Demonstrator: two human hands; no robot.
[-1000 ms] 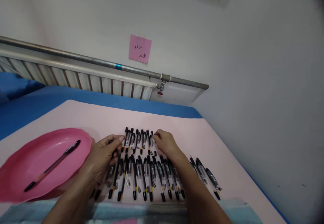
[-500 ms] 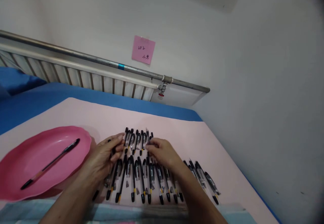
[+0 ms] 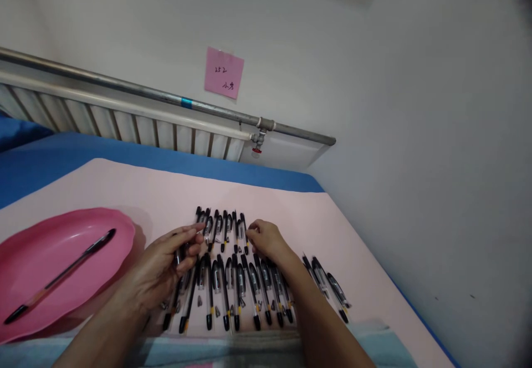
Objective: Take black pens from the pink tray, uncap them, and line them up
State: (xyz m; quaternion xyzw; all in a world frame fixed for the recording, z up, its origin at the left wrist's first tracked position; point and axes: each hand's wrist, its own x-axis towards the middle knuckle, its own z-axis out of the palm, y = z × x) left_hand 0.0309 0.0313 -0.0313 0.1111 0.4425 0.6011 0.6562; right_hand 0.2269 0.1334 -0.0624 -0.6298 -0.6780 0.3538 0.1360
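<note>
Several black pens (image 3: 233, 293) lie side by side in a row on the pink sheet (image 3: 166, 190), with small metal tips between them. A second, shorter row of pen caps and barrels (image 3: 220, 226) lies just beyond. My left hand (image 3: 166, 265) is closed around a pen part at the left end of the rows. My right hand (image 3: 266, 240) rests on the right end of the far row, fingers pinched on a small piece I cannot make out. My forearms cover part of the near row.
A pink plate (image 3: 62, 268) at the left holds one assembled black pen (image 3: 58, 276). Three more pens (image 3: 328, 287) lie apart at the right. A blue bedsheet (image 3: 83, 157), a radiator (image 3: 124, 127) and a wall with a pink note (image 3: 223, 72) stand behind.
My right hand has slid back to the right end of the far row. My left hand has lifted its pen part slightly. The view has shifted a little to the right.
</note>
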